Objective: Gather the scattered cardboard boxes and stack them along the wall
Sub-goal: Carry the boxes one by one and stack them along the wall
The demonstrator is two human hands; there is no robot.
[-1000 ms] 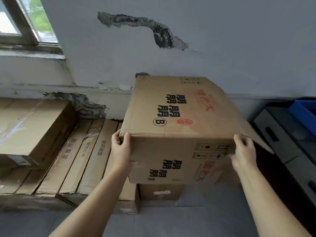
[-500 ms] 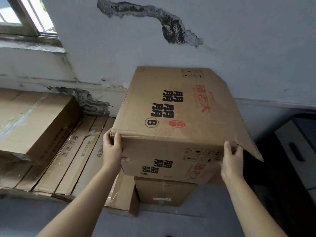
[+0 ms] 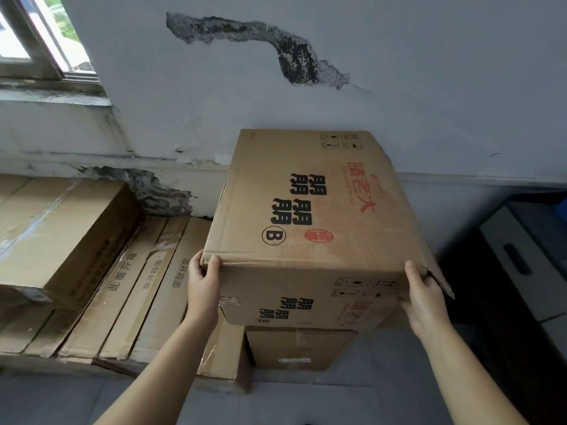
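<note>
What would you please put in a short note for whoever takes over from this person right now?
Left hand grips the near left corner of the printed box; right hand grips its near right corner, beside a loose flap.
The printed box sits over a smaller box, its far end at the wall; whether it fully rests there is unclear.
More boxes: flat cartons and a large box lie to the left along the wall.
Left: seat the printed box squarely, let go, fetch any remaining boxes out of view.
</note>
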